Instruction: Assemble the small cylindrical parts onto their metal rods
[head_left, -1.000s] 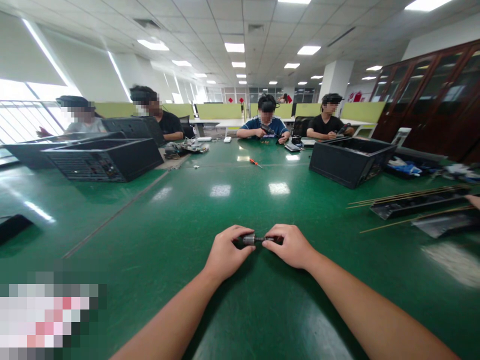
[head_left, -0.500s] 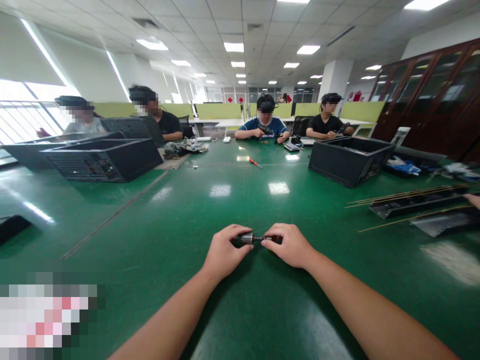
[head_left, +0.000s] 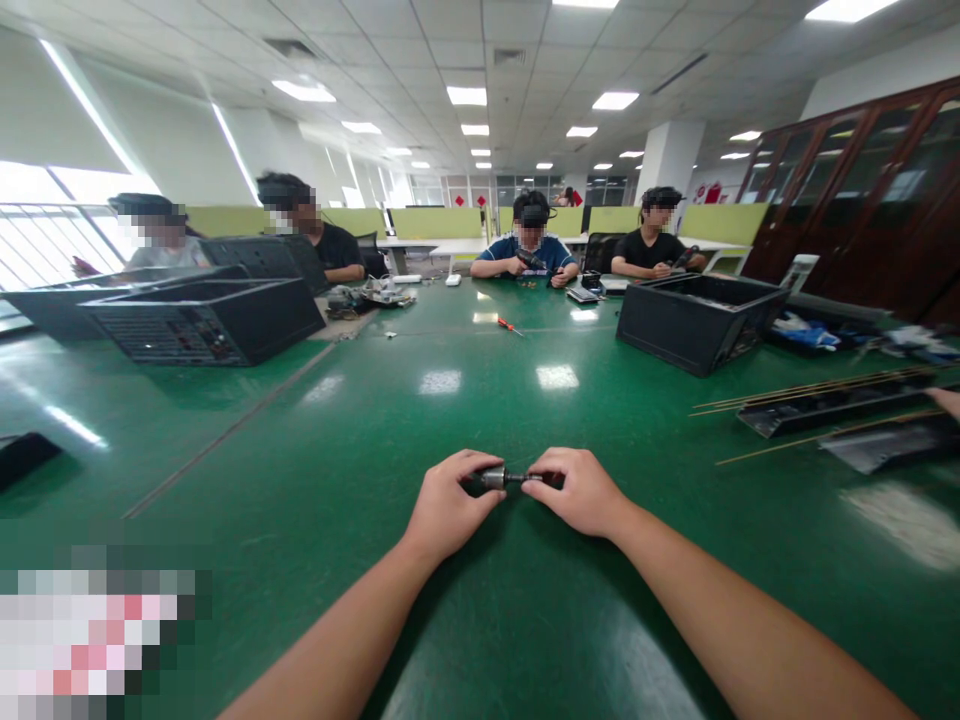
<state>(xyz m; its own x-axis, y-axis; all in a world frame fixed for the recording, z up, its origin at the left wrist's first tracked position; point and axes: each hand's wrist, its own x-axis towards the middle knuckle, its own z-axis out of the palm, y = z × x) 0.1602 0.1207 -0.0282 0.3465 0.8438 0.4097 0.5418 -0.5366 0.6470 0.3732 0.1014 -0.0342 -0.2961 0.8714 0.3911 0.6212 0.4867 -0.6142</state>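
A small metal cylinder with a thin shaft [head_left: 495, 478] lies level between my two hands, just above or on the green table [head_left: 450, 420]; I cannot tell which. Its exact kind does not show. My left hand [head_left: 452, 500] is closed round the thick, shiny cylinder end, thumb below and fingers above. The thin shaft's other end is pinched by my right hand [head_left: 579, 490], near something dark under the fingers. Parts of the piece are hidden by both hands.
Black computer cases stand at left [head_left: 210, 320] and right [head_left: 697, 315]. An orange screwdriver [head_left: 508, 325] lies farther back. Thin brass-coloured rods [head_left: 810, 390] and metal channels [head_left: 825, 400] lie at right, near another person's hand [head_left: 946, 400]. Several people sit across the table.
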